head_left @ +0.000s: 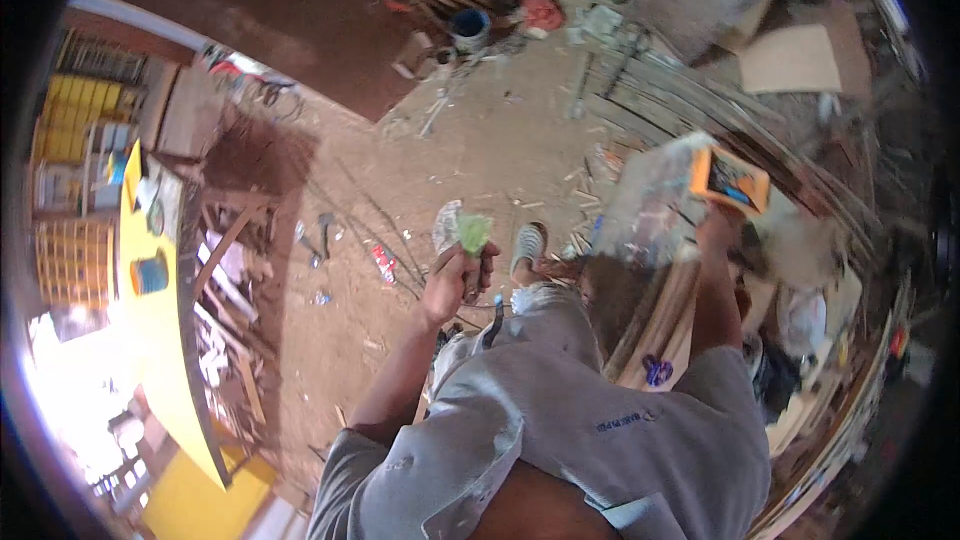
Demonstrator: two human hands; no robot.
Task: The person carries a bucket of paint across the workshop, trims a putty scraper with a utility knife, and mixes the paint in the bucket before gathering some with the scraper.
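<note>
- Left hand [455, 278], near the centre of the frame, is grasping a pale green, translucent, crumpled piece [474, 231] between its bent fingers, the piece showing above the fingertips.
- Right hand [718, 227], at the right of centre, is gripping the lower edge of an orange-bordered rectangular object with a dark middle [730, 181]; its fingers are partly hidden.
- Blurred, clear-looking plastic [645, 195] is showing just left of that object; whether the right hand is holding it too, I cannot tell.
- One grey lace-up shoe [530, 243] is resting on the brown dirt floor [420, 155], just right of the left hand.
- Small red-and-white wrapper [383, 263] is lying on the floor, left of centre.
- Long weathered wooden planks [650, 95] are lying in the upper right.
- Blue round tub [149, 275] is standing on a bright yellow tabletop [155, 360] at the left.
</note>
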